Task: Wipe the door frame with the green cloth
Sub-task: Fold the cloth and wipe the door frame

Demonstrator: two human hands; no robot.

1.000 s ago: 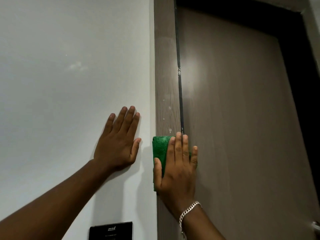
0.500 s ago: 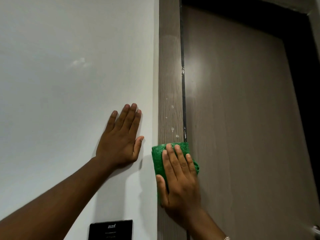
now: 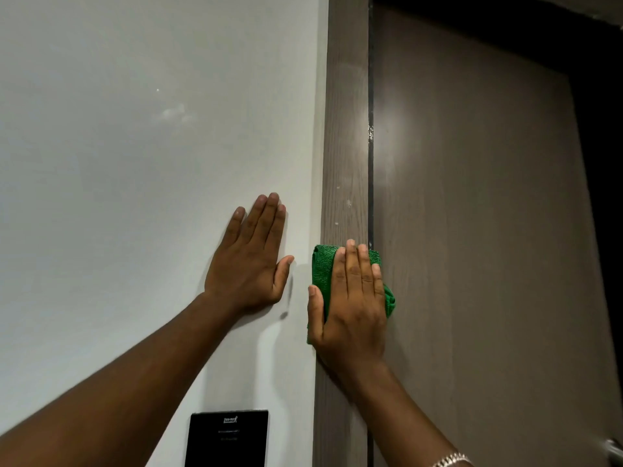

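The door frame (image 3: 345,129) is a vertical brown wood-grain strip between the white wall and the door, with small pale specks just above the cloth. My right hand (image 3: 350,308) lies flat over the folded green cloth (image 3: 322,269) and presses it against the frame at mid height. The cloth sticks out to the left of and above my fingers and a little to the right, over the dark gap beside the door. My left hand (image 3: 251,261) rests flat on the wall just left of the frame, fingers together, holding nothing.
The closed brown door (image 3: 472,230) fills the right side, with a metal handle (image 3: 615,449) at the lower right edge. A black wall panel (image 3: 226,438) sits on the white wall (image 3: 135,163) below my left forearm. Dark upper frame at top right.
My right hand slid the cloth down the frame, then back up to about where it started. My left hand stayed planted on the wall.
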